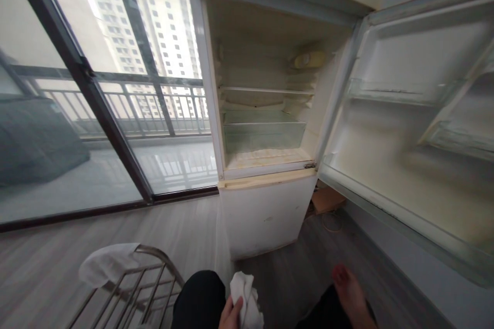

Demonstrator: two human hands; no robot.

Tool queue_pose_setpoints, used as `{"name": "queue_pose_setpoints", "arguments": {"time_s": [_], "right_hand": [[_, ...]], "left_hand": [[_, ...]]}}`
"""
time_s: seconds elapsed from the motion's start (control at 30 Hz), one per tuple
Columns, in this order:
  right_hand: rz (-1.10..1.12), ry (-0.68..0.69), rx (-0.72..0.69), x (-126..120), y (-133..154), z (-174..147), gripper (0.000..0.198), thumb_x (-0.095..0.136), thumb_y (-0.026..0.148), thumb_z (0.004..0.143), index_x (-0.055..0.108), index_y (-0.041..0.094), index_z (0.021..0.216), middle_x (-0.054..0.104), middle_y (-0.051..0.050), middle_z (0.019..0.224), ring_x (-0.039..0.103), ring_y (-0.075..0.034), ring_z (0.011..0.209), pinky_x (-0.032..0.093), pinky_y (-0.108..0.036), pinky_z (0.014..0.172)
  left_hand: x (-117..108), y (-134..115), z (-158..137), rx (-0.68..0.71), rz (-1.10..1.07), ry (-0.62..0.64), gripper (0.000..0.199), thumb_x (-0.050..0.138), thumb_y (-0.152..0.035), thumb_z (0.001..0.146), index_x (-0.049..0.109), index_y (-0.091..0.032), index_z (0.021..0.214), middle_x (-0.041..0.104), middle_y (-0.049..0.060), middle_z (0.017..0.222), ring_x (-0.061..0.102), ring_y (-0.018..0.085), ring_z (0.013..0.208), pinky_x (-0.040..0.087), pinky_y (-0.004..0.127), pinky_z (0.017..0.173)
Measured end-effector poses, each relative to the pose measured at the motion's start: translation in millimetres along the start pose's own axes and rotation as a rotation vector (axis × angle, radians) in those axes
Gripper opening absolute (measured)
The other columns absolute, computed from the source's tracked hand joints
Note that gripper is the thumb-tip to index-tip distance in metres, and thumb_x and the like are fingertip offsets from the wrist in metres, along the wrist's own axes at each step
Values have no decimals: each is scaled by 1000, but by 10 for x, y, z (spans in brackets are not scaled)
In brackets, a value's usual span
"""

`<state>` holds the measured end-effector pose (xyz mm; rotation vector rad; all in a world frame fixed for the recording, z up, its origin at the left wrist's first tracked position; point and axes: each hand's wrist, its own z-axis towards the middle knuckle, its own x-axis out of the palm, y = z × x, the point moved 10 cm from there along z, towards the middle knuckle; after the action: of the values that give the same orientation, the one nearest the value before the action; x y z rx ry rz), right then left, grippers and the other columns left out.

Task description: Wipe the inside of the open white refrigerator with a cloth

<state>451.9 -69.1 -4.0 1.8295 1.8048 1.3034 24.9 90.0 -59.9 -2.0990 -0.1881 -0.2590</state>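
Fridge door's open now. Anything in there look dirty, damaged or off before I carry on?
Yes. The fridge compartment floor is stained yellowish and crusty, and the open door's inner lining is yellowed. No food shows on the shelves. The left hand grips a white cloth; the right hand isn't visible.

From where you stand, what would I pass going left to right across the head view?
Glass sliding door → metal rack with a white cloth draped on it → left hand gripping a white rag → open fridge → bare foot → open fridge door.
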Motion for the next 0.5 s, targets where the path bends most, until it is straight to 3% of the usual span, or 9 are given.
{"name": "queue_pose_setpoints", "arguments": {"time_s": [0.07, 0.13, 0.2, 0.3, 0.33, 0.4, 0.5], "right_hand": [[-250, 246, 24, 780, -642, -203, 21, 74, 43, 64, 67, 28, 78, 67, -1, 73, 66, -17, 61, 60, -33, 58], [-512, 496, -84, 1671, -960, -556, 32, 72, 51, 68, 67, 25, 87, 69, -4, 81, 69, -23, 71, 61, -40, 65], [-726, 645, -418, 2535, -835, -991, 28, 65, 42, 74, 68, 22, 94, 70, -9, 99, 69, -26, 94, 60, -46, 86], [-1004, 901, -1065, 3668, -471, -1833, 46, 55, 27, 85, 62, 19, 130, 58, -14, 139, 51, -26, 135, 40, -47, 119], [-1107, 975, -1216, 3936, -437, -2048, 53, 54, 26, 88, 56, 16, 140, 51, -15, 149, 43, -26, 142, 34, -46, 123], [-1296, 1059, -1374, 4317, -462, -2273, 60, 51, 25, 91, 47, 14, 150, 41, -15, 159, 33, -25, 151, 27, -44, 126], [-1498, 1022, -1406, 4582, -604, -2270, 68, 57, 24, 89, 42, 10, 153, 38, -18, 161, 26, -26, 154, 19, -47, 128]], "left_hand": [[40, -50, -56, 10, 21, 40, 58, 92, -56, 35, 76, -19, 77, 78, 13, 103, 54, 45, 135, 33, 50, 122], [41, -122, -116, 27, 54, 36, 59, 91, -58, 35, 76, -19, 76, 78, 13, 105, 53, 44, 136, 31, 49, 123], [17, -173, -172, 28, 80, 12, 59, 91, -59, 34, 76, -19, 75, 78, 13, 107, 52, 45, 136, 30, 49, 123], [-2, -219, -239, 45, 99, 22, 60, 90, -62, 38, 77, -19, 79, 77, 13, 112, 50, 44, 139, 28, 49, 124], [-19, -229, -255, 53, 106, 20, 61, 90, -62, 40, 77, -19, 81, 77, 13, 114, 48, 43, 140, 26, 48, 125], [-65, -229, -278, 59, 119, 5, 63, 90, -64, 41, 78, -19, 83, 76, 14, 117, 44, 43, 144, 24, 48, 126], [-84, -225, -280, 70, 115, 26, 68, 89, -67, 42, 78, -17, 86, 74, 15, 121, 45, 44, 142, 25, 49, 126]]}}
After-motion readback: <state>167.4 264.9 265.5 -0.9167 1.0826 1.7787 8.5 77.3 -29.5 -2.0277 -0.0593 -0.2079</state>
